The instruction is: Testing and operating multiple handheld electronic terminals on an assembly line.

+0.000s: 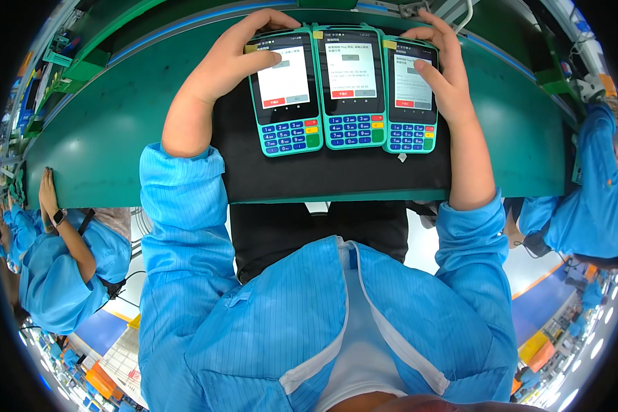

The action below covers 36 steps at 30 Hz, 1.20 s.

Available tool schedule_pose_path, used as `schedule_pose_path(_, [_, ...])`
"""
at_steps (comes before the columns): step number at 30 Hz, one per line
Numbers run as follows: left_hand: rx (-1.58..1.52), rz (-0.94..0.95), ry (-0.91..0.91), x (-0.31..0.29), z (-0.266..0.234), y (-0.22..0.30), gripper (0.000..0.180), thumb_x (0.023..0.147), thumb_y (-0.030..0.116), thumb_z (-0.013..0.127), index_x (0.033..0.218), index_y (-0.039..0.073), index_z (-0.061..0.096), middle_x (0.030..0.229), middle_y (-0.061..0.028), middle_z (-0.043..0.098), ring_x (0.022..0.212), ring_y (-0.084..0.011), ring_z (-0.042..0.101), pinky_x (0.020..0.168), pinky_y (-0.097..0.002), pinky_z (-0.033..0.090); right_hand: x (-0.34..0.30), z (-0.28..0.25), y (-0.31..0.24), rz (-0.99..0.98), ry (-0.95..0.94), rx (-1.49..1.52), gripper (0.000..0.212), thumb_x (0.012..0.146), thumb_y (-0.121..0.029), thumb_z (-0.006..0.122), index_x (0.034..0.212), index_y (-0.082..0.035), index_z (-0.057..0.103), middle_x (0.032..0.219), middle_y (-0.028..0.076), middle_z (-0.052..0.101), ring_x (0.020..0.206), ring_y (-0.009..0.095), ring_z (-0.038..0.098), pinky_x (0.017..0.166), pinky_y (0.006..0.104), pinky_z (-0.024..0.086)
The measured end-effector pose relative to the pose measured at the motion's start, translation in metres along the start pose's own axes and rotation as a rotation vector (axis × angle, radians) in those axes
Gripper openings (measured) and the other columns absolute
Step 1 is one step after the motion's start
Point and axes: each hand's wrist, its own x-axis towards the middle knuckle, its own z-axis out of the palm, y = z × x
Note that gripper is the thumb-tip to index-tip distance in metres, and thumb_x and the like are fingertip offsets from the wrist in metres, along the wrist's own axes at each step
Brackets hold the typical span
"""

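Payment terminals [351, 96], three abreast, lay between the left hand [235, 58] and right hand [452, 77] on a matte black mat [336, 180]. Both curled over the outer units' top edges, thumbs at the glossy screens [285, 86]; whether they gripped firmly could not be determined. Touchscreen operation appeared to be the step in hand; a further press likely called for steady bracing. Below the thumbs, rounded teal casings carried small blue keys [347, 128].

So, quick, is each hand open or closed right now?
Left hand: partly curled at the left card terminal, thumb over its screen; firm grip unclear.
Right hand: likewise at the right card terminal; firm grip unclear.
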Motion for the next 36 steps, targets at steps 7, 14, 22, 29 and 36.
schedule_pose_path(7, [-0.107, -0.033, 0.014, 0.001, 0.004, 0.001, 0.048, 0.072, 0.022, 0.053, 0.117, 0.005, 0.053, 0.108, -0.01, 0.058, 0.099, -0.0181, 0.056, 0.083, -0.0266, 0.045, -0.003, -0.007, 0.008, -0.02, -0.012, -0.001, 0.055, 0.076, 0.0, 0.053, 0.129, -0.007, 0.042, 0.108, 0.009, 0.056, 0.099, 0.017, 0.056, 0.087, 0.0277, 0.046])
schedule_pose_path(14, [-0.06, -0.009, 0.032, 0.001, 0.006, 0.001, 0.044, 0.076, 0.021, 0.052, 0.117, 0.006, 0.054, 0.104, -0.0097, 0.059, 0.094, -0.0176, 0.058, 0.081, -0.0259, 0.045, -0.002, -0.01, 0.01, -0.047, -0.029, -0.021, 0.054, 0.075, 0.002, 0.052, 0.128, -0.007, 0.044, 0.107, 0.009, 0.055, 0.099, 0.016, 0.056, 0.085, 0.0267, 0.047])
schedule_pose_path(22, [0.414, 0.171, 0.19, 0.008, 0.02, 0.036, 0.039, 0.081, 0.021, 0.053, 0.118, 0.012, 0.057, 0.122, -0.0088, 0.054, 0.112, -0.0235, 0.051, 0.096, -0.036, 0.037, -0.004, -0.01, 0.005, 0.029, -0.021, 0.051, 0.06, 0.069, 0.001, 0.048, 0.128, 0.0, 0.042, 0.111, 0.013, 0.052, 0.105, 0.019, 0.05, 0.094, 0.0282, 0.038])
schedule_pose_path(29, [1.013, 0.274, 0.089, 0.006, 0.048, 0.055, 0.044, 0.075, 0.036, 0.059, 0.119, 0.032, 0.058, 0.132, -0.0092, 0.047, 0.127, -0.0309, 0.038, 0.107, -0.0604, 0.012, 0.002, -0.016, 0.003, -0.018, -0.067, 0.054, 0.06, 0.071, 0.0, 0.055, 0.129, -0.001, 0.04, 0.106, 0.009, 0.049, 0.099, 0.017, 0.049, 0.089, 0.0268, 0.039])
schedule_pose_path(36, [1.019, 0.261, 0.037, 0.006, 0.051, 0.055, 0.043, 0.075, 0.036, 0.059, 0.118, 0.032, 0.058, 0.13, -0.0099, 0.049, 0.126, -0.032, 0.038, 0.107, -0.061, 0.011, 0.002, -0.019, 0.008, -0.005, -0.084, 0.112, 0.063, 0.07, -0.002, 0.055, 0.131, -0.001, 0.038, 0.109, 0.009, 0.048, 0.1, 0.017, 0.049, 0.089, 0.0268, 0.039])
